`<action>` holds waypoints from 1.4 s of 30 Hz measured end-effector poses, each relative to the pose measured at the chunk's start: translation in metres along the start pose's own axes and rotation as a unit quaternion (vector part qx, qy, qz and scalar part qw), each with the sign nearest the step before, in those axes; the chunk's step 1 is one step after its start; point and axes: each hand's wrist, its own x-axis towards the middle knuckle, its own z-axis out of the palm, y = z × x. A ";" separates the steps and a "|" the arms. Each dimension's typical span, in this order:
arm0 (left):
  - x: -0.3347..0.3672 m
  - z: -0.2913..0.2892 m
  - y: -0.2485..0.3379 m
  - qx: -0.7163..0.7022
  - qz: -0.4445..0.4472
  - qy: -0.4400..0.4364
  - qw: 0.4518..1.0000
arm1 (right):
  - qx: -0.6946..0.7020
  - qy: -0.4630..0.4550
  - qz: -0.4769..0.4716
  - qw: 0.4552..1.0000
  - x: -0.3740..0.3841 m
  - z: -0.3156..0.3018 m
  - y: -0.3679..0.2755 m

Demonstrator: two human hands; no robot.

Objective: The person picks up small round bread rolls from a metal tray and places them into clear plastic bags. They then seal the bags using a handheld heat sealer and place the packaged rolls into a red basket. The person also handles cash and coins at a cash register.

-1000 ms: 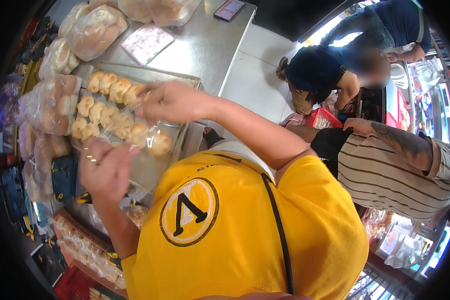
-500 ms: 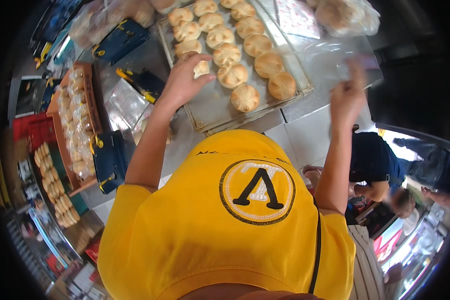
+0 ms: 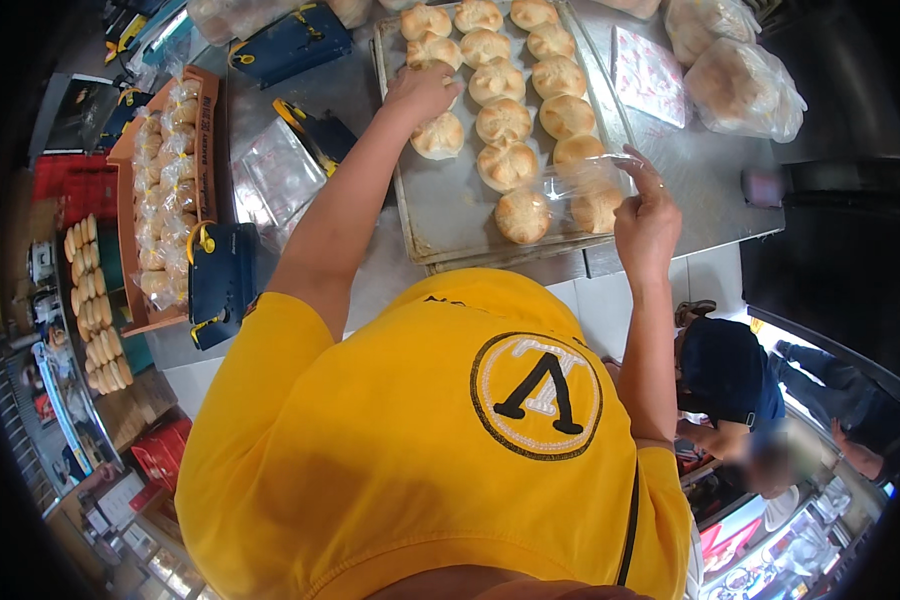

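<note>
Round golden bread rolls (image 3: 503, 164) lie in columns on a metal baking tray (image 3: 428, 205) in front of me. My left hand (image 3: 422, 93) reaches over the tray's left column, its fingers curled round a bread roll that they mostly cover. Just below that hand lies another roll (image 3: 437, 135). My right hand (image 3: 647, 215) is at the tray's right edge, thumb and fingers pinching a clear plastic bag (image 3: 582, 180). The bag stretches left over the near rolls of the right column, which show through it.
Right of the tray are a stack of printed bags (image 3: 649, 76) and bagged rolls (image 3: 744, 90). To the left stand dark blue boxes (image 3: 290, 45), a clear plastic packet (image 3: 276, 170) and an orange crate (image 3: 206, 150) of wrapped rolls. A person (image 3: 725, 375) is at the lower right.
My right hand has come left with the bag, from beside the tray to over its right column. My left hand has moved farther onto the left column and closed round a roll.
</note>
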 end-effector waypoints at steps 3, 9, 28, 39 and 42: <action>0.004 -0.002 0.003 0.032 -0.003 -0.010 0.999 | 0.026 0.010 0.004 1.000 0.009 0.006 0.002; 0.023 -0.002 -0.017 -0.018 0.071 -0.039 0.997 | 0.061 -0.014 0.084 0.994 0.020 0.002 -0.003; 0.007 -0.021 -0.015 -0.066 0.042 -0.142 0.987 | 0.092 -0.021 0.078 0.993 0.076 -0.006 -0.011; -0.052 -0.017 0.006 -0.060 0.024 -0.128 0.990 | 0.016 -0.061 0.092 0.994 0.073 -0.006 -0.022; -0.069 -0.015 0.016 -0.036 0.077 -0.082 0.993 | -0.073 0.082 -0.093 0.990 0.087 -0.012 -0.010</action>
